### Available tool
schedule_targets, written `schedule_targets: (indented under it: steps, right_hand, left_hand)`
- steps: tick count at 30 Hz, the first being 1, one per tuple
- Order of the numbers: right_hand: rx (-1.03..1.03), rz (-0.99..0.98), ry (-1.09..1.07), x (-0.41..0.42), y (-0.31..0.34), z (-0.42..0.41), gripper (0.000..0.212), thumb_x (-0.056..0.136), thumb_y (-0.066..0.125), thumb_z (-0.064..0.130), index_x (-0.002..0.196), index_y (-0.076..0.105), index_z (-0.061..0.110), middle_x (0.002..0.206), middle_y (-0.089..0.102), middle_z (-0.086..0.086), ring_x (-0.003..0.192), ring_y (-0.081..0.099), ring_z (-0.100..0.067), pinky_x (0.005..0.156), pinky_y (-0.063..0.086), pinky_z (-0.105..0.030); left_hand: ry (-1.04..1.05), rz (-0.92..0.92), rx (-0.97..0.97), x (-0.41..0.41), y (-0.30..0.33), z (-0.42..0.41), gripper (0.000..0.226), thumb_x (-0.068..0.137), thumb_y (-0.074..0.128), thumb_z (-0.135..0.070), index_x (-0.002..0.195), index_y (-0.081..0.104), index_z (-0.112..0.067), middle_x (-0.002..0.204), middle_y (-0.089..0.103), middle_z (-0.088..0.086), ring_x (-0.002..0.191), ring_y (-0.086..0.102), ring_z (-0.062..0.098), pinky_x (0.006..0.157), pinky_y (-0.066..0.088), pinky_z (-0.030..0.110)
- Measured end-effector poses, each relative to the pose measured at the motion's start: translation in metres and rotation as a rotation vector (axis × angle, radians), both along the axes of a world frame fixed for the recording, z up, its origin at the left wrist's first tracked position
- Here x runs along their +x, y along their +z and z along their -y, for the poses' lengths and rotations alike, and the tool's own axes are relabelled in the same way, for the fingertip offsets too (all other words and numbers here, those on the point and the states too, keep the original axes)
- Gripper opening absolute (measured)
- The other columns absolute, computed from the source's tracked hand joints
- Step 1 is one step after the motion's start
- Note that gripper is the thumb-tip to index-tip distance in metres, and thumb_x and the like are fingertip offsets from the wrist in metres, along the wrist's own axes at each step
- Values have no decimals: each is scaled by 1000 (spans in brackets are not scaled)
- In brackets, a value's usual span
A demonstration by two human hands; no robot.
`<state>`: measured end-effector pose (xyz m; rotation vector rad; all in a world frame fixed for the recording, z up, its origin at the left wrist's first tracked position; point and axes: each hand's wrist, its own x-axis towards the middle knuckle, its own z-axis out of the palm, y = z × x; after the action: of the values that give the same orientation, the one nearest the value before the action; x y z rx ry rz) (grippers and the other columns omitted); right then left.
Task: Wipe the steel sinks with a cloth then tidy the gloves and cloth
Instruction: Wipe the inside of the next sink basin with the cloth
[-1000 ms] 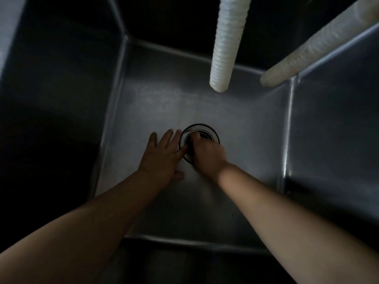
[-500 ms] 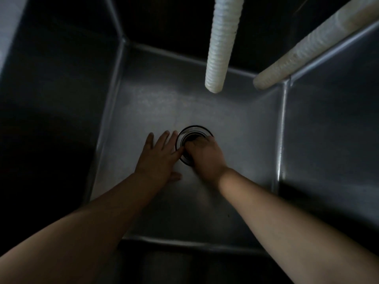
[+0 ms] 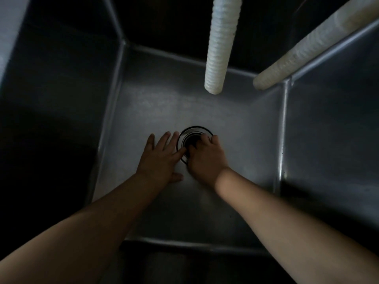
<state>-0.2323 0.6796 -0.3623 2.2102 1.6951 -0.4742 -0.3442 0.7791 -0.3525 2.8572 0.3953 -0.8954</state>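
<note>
Left hand (image 3: pixel 159 158) lies flat, fingers spread, at 9 o'clock of the drain (image 3: pixel 194 138); right hand (image 3: pixel 207 158) curls fingers into it; whether it grips anything cannot be told.

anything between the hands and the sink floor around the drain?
Nothing visible. The left hand lies flat on the sink floor beside the drain; the right hand curls over its rim. Two hoses hang above, clear of both. No cloth in view.

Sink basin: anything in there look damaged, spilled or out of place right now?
Nothing stands out. The sink floor shows no spill or debris. The left hand lies flat beside the drain; the right hand curls its fingers into it. No cloth or gloves are visible, though lighting is dim.
</note>
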Motion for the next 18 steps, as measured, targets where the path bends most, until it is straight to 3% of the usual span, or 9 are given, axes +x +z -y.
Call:
schedule_targets:
  steps: [6, 9, 14, 18]
  right_hand:
    - [35, -39, -182, 0, -1, -9, 31, 93, 39, 32, 105, 61, 14, 95, 65, -5, 114, 39, -31, 93, 25, -43]
    - [64, -104, -285, 2, -4, -8, 27, 92, 39, 31, 100, 61, 17, 90, 66, -2, 109, 41, -27, 87, 25, -41]
    - [125, -223, -356, 6, -11, 1, 31, 92, 38, 29, 113, 60, 24, 104, 67, 1, 110, 39, -24, 82, 20, -36]
    - [135, -244, -299, 3, -16, 12, 39, 91, 41, 29, 129, 50, 28, 130, 54, 4, 116, 35, -27, 83, 24, -37]
  left_hand:
    - [4, 7, 3, 0, -4, 0, 83, 85, 40, -67, 149, 0, -33, 156, -19, 10, 145, -13, 29, 114, -6, 55]
    - [11, 16, 2, -1, -6, 1, 84, 85, 42, -66, 149, -1, -33, 157, -19, 9, 144, -14, 28, 113, -8, 54]
    - [9, 8, 15, 0, -8, 2, 83, 85, 42, -66, 149, 0, -33, 156, -20, 10, 144, -14, 29, 113, -8, 54]
    - [22, 45, 5, -2, -9, 3, 83, 85, 44, -65, 149, 2, -33, 157, -16, 10, 145, -12, 29, 113, -7, 54]
